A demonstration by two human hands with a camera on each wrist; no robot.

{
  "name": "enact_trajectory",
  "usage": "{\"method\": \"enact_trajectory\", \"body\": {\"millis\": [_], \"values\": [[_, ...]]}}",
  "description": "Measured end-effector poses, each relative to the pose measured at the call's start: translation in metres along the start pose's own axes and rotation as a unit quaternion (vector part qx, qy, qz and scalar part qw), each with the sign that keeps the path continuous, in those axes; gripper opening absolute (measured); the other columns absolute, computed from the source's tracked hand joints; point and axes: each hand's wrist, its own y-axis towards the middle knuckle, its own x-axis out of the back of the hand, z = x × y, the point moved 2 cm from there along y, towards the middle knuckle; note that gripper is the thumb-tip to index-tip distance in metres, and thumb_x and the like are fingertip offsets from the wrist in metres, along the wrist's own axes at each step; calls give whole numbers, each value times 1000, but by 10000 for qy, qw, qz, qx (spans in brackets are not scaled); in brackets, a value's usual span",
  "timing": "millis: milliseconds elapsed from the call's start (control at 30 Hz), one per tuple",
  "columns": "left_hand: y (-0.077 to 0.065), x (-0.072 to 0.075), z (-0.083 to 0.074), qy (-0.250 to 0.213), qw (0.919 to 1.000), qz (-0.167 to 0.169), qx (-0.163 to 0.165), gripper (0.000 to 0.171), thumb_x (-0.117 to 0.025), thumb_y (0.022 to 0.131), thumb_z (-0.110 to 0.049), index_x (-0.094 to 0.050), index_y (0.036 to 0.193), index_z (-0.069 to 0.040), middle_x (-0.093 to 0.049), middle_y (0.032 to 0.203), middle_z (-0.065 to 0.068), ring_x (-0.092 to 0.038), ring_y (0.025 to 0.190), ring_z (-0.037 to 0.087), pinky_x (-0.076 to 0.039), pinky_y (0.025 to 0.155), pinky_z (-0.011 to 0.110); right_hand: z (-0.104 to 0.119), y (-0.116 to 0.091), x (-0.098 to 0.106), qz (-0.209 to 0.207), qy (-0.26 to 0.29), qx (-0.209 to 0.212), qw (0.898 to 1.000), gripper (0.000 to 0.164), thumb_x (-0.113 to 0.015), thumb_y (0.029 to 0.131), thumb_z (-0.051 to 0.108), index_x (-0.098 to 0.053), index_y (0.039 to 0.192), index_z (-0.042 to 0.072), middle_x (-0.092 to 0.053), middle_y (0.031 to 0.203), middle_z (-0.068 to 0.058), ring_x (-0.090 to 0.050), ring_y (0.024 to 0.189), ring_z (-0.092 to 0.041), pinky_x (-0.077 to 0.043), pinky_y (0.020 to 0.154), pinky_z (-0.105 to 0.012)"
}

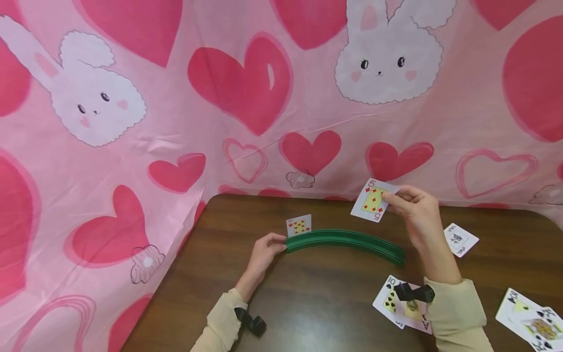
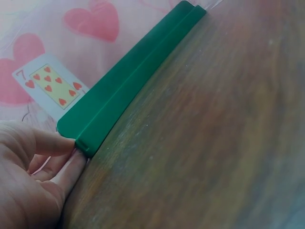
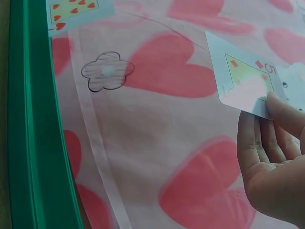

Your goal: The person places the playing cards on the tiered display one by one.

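A curved green card holder [image 1: 343, 237] stands on the wooden table. The seven of hearts [image 1: 299, 225] sits upright in its left part, its lower edge hidden by the holder. My left hand [image 1: 266, 249] pinches the holder's left end between thumb and fingers; the left wrist view shows the thumb [image 2: 57, 144] at the corner. Raised above the holder's right side, my right hand [image 1: 415, 210] pinches the five of diamonds [image 1: 373, 201] by its right edge, face showing. In the right wrist view, glare covers part of that five.
A joker card [image 1: 460, 239] lies to the right of my right forearm. The ten of spades [image 1: 387, 300] and an ace [image 1: 413, 308] overlap near the right cuff. More cards, including a king [image 1: 543, 325], lie at the far right. A pink heart-patterned cloth [image 1: 316, 112] hangs behind the table.
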Motion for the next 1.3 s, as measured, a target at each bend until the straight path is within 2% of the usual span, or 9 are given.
{"method": "enact_trajectory", "body": {"millis": [200, 267, 333, 533, 700, 800, 933, 1067, 1300], "values": [[1, -9, 0, -35, 9998, 166, -58, 19, -68, 94, 0, -72, 112, 8, -72, 112, 15, -66, 95, 18, -51, 86, 28, -6, -1, -3, 20, -187, -87, 9998, 3, -76, 91, 0, -76, 88, 0, -75, 79, -2, -71, 71, -14, -59, 71, -25], [1, -11, 0, 12, 9998, 184, -55, 19, -68, 94, 0, -72, 112, 8, -72, 112, 16, -66, 96, 18, -51, 86, 28, -9, -3, -5, 23, -293, -172, 9994, 4, -76, 91, 1, -76, 91, -3, -76, 80, -2, -71, 70, -14, -58, 72, -25], [1, -11, 0, 66, 9998, 186, -65, 19, -68, 94, 1, -72, 112, 8, -72, 112, 16, -66, 96, 17, -51, 86, 29, -12, -3, -9, 73, -413, -261, 9988, 3, -75, 92, 0, -77, 91, -1, -76, 81, -1, -71, 71, -14, -58, 73, -25], [1, -4, -3, 212, 9997, 48, -83, 19, -69, 95, 0, -72, 112, 7, -72, 114, 16, -65, 99, 18, -51, 88, 31, -23, -1, -24, 303, -906, -445, 9944, 21, -70, 96, 1, -79, 86, 16, -76, 83, 3, -71, 75, -12, -57, 75, -24], [-2, 6, -5, 343, 9993, -110, -11, 18, -70, 95, -1, -73, 112, 5, -71, 115, 15, -65, 102, 21, -51, 89, 33, -34, -1, -40, 442, -1314, -658, 9882, 18, -74, 94, 5, -79, 86, 20, -75, 84, 5, -70, 81, -13, -56, 77, -26], [-5, 11, -5, 405, 9991, -132, 3, 18, -70, 94, -1, -73, 112, 4, -71, 116, 15, -65, 104, 23, -51, 90, 34, -39, -2, -46, 513, -1378, -718, 9865, 13, -74, 94, 5, -79, 88, 16, -75, 85, 4, -70, 81, -14, -57, 78, -27], [-8, 14, -5, 418, 9990, -121, 44, 19, -70, 96, -4, -73, 113, 3, -71, 116, 14, -65, 106, 24, -50, 94, 38, -44, -4, -54, 598, -1397, -755, 9855, 4, -75, 93, 4, -78, 93, 5, -75, 84, 2, -70, 79, -16, -58, 80, -29], [-11, 17, -4, 397, 9992, -87, 69, 20, -69, 96, -4, -72, 114, 4, -71, 117, 15, -65, 106, 22, -50, 94, 38, -52, -8, -60, 632, -1540, -832, 9825, 11, -76, 92, 5, -75, 99, -4, -75, 84, 1, -70, 80, -16, -58, 81, -31], [-16, 20, -3, 268, 9996, -52, -26, 21, -69, 96, -3, -72, 115, 7, -71, 117, 18, -65, 101, 18, -48, 88, 30, -68, -14, -72, 760, -1708, -978, 9775, 20, -77, 92, 7, -72, 104, -9, -75, 88, -3, -70, 82, -17, -58, 88, -41]]}}
